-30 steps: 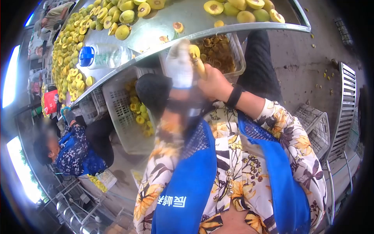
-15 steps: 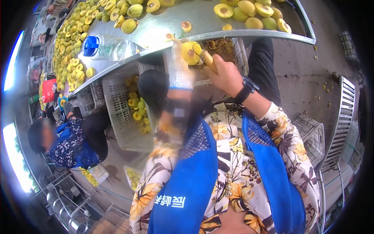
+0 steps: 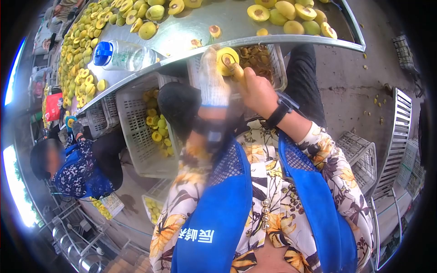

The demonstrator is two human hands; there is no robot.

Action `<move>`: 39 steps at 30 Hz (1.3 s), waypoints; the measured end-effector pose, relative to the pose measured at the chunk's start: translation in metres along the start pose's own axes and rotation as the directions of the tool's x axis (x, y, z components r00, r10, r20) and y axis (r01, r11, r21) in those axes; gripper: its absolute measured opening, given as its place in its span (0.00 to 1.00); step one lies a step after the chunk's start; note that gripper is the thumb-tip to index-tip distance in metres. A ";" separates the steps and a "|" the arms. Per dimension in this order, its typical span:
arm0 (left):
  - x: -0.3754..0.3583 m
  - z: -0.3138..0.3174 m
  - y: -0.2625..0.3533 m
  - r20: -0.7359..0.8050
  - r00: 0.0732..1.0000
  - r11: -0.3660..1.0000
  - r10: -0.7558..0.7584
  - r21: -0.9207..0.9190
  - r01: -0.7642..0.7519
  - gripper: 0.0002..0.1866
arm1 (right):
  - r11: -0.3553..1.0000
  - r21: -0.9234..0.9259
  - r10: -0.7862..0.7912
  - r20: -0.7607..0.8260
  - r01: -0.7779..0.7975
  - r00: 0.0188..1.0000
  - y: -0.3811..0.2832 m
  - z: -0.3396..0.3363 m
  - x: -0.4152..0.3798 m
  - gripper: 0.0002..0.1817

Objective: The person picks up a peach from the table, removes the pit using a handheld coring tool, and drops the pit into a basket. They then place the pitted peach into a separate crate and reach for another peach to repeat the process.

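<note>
A tool meets a halved fruit at its brown centre.
The left hand, in a white knit glove [image 3: 212, 82], grips the round, yellow-fleshed fruit half [image 3: 227, 56] just beyond the metal table's raised rim [image 3: 291, 39]; the bare right hand [image 3: 260, 93] closes round a slim, tan-handled tool [image 3: 240, 76]. Work at the centre seems in hand, calling for steady fruit and a controlled tip.
</note>
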State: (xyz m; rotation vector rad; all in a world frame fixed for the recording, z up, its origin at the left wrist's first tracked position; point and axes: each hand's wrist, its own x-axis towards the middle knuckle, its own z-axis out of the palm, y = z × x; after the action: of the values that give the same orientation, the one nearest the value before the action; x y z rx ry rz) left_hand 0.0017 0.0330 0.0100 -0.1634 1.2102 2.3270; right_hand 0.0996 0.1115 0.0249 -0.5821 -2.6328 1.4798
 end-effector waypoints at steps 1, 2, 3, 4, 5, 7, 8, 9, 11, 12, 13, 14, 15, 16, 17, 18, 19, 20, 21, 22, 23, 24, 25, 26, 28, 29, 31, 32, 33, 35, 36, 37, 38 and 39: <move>-0.001 0.000 0.000 0.015 1.000 0.999 -0.022 -0.032 0.022 0.16 | 1.000 0.006 0.007 -0.005 -0.007 1.000 0.000 0.000 0.000 0.10; -0.001 -0.001 0.000 0.031 0.999 0.997 -0.043 -0.064 0.045 0.16 | 1.000 0.012 0.013 -0.009 -0.013 1.000 0.001 0.000 0.001 0.10; -0.003 0.001 0.001 0.019 0.998 0.997 -0.054 -0.055 0.055 0.15 | 1.000 0.012 0.001 -0.012 -0.001 1.000 0.001 0.000 0.000 0.10; -0.004 0.003 0.003 0.007 0.998 0.997 -0.064 -0.047 0.064 0.15 | 1.000 0.012 -0.011 -0.015 0.011 1.000 0.001 0.000 0.000 0.10; -0.005 0.004 0.004 -0.005 0.997 0.997 -0.074 -0.039 0.074 0.15 | 1.000 0.013 -0.024 -0.019 0.024 1.000 0.001 0.000 0.000 0.10; -0.002 0.002 0.003 0.005 0.999 0.998 -0.051 -0.038 0.051 0.15 | 1.000 -0.004 -0.013 -0.013 0.013 1.000 0.000 0.000 0.001 0.10; -0.001 0.001 0.003 0.009 0.999 0.999 -0.039 -0.037 0.040 0.15 | 1.000 -0.013 -0.007 -0.010 0.007 1.000 0.000 0.000 0.001 0.10; -0.003 0.002 0.003 -0.002 0.999 0.998 -0.038 -0.039 0.038 0.14 | 1.000 -0.010 0.009 -0.003 -0.009 1.000 0.000 0.000 0.001 0.10; -0.010 0.011 0.008 -0.021 0.999 0.998 -0.037 -0.043 0.036 0.14 | 0.999 -0.006 0.044 0.009 -0.044 0.999 0.000 0.003 0.001 0.09; -0.007 0.008 0.006 -0.032 0.999 0.999 -0.022 -0.028 0.021 0.14 | 0.997 -0.023 0.076 0.027 -0.076 0.997 -0.001 0.005 0.000 0.09; -0.002 0.003 0.001 -0.041 0.999 1.000 -0.006 -0.013 0.006 0.14 | 0.993 -0.042 0.108 0.044 -0.106 0.993 -0.003 0.007 -0.001 0.09; 0.003 -0.001 -0.003 -0.049 0.999 1.000 0.010 -0.001 -0.010 0.14 | 0.989 -0.062 0.140 0.059 -0.136 0.988 -0.003 0.009 -0.002 0.08; 0.006 -0.004 -0.006 -0.026 0.999 0.999 0.026 0.034 -0.025 0.14 | 0.988 -0.058 0.144 0.062 -0.140 0.988 -0.002 0.010 -0.002 0.09; 0.007 -0.006 -0.006 -0.005 0.999 0.997 0.040 0.070 -0.039 0.13 | 0.988 -0.053 0.149 0.068 -0.145 0.987 0.000 0.012 -0.002 0.09; 0.008 -0.007 -0.006 0.017 0.998 0.993 0.055 0.106 -0.056 0.13 | 0.988 -0.047 0.152 0.072 -0.149 0.986 0.002 0.013 -0.002 0.09; 0.008 -0.006 -0.005 0.018 0.999 0.991 0.036 0.128 -0.038 0.12 | 0.988 -0.028 0.157 0.094 -0.155 0.983 0.002 0.012 -0.002 0.09; 0.003 -0.002 0.000 0.016 1.000 0.988 0.017 0.151 -0.019 0.11 | 0.987 -0.009 0.161 0.118 -0.161 0.980 0.001 0.009 -0.002 0.09; 0.001 0.000 0.004 0.013 1.000 0.985 0.000 0.174 -0.002 0.11 | 0.986 0.011 0.163 0.143 -0.166 0.976 0.000 0.007 -0.001 0.09; 0.002 -0.001 0.005 0.019 0.999 0.978 -0.027 0.207 0.023 0.11 | 0.991 -0.060 0.132 0.170 -0.124 0.977 0.002 0.003 0.000 0.10; 0.004 -0.002 0.006 0.023 0.998 0.970 -0.055 0.239 0.048 0.11 | 0.988 -0.130 0.103 0.198 -0.078 0.975 0.006 -0.003 0.001 0.11; 0.005 -0.004 0.005 0.025 0.996 0.959 -0.083 0.272 0.073 0.11 | 0.980 -0.197 0.078 0.230 -0.032 0.970 0.009 -0.006 0.002 0.12; 0.006 -0.008 0.004 0.028 0.996 0.964 -0.081 0.256 0.071 0.11 | 0.984 -0.180 0.057 0.235 -0.014 0.970 0.011 -0.007 0.002 0.13; 0.008 -0.010 0.002 0.033 0.996 0.969 -0.078 0.240 0.068 0.10 | 0.987 -0.162 0.035 0.237 0.004 0.971 0.013 -0.007 0.002 0.13; 0.009 -0.011 0.002 0.040 0.996 0.973 -0.075 0.223 0.065 0.10 | 0.989 -0.146 0.014 0.237 0.022 0.971 0.015 -0.006 0.003 0.14; 0.004 -0.002 -0.001 -0.023 1.000 0.953 0.008 0.303 -0.001 0.09 | 0.996 -0.031 0.091 0.169 -0.087 0.981 0.017 0.006 -0.002 0.13; -0.001 0.002 -0.002 -0.058 0.997 0.938 0.052 0.345 -0.029 0.08 | 0.990 0.031 0.133 0.144 -0.139 0.981 0.017 0.015 -0.006 0.12; -0.008 0.005 -0.005 -0.035 0.990 0.869 0.136 0.485 -0.103 0.08 | 0.989 0.133 0.062 0.057 -0.069 0.996 0.018 0.027 -0.017 0.14; -0.009 0.007 -0.006 -0.014 0.984 0.824 0.176 0.549 -0.139 0.08 | 0.983 0.180 0.030 0.007 -0.031 1.000 0.017 0.029 -0.019 0.15; -0.010 0.009 -0.006 0.010 0.986 0.810 0.167 0.568 -0.142 0.09 | 0.957 0.243 0.136 0.107 -0.159 0.985 0.016 0.027 -0.018 0.15; -0.013 0.010 -0.003 0.051 0.988 0.781 0.148 0.607 -0.149 0.10 | 0.850 0.324 0.311 0.327 -0.415 0.892 0.002 0.012 -0.014 0.14; -0.009 0.007 -0.001 0.060 0.997 0.815 0.050 0.575 -0.076 0.12 | 0.912 0.251 0.260 0.263 -0.326 0.929 0.006 0.015 -0.014 0.14; -0.001 0.001 0.002 0.077 0.996 0.840 -0.046 0.542 -0.003 0.13 | 0.958 0.169 0.198 0.198 -0.232 0.960 0.015 0.020 -0.014 0.13; 0.005 -0.006 0.003 0.093 0.985 0.857 -0.144 0.509 0.077 0.15 | 0.987 0.077 0.130 0.144 -0.142 0.981 0.021 0.022 -0.015 0.13; 0.010 -0.014 0.002 0.088 0.974 0.856 -0.209 0.498 0.139 0.16 | 0.989 0.066 0.121 0.173 -0.134 0.978 0.024 0.020 -0.015 0.13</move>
State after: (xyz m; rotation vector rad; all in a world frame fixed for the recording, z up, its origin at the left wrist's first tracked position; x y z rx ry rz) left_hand -0.0098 0.0253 -0.0003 0.0662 1.5947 1.7764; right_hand 0.1159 0.1006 -0.0039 -0.6580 -2.6919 1.7320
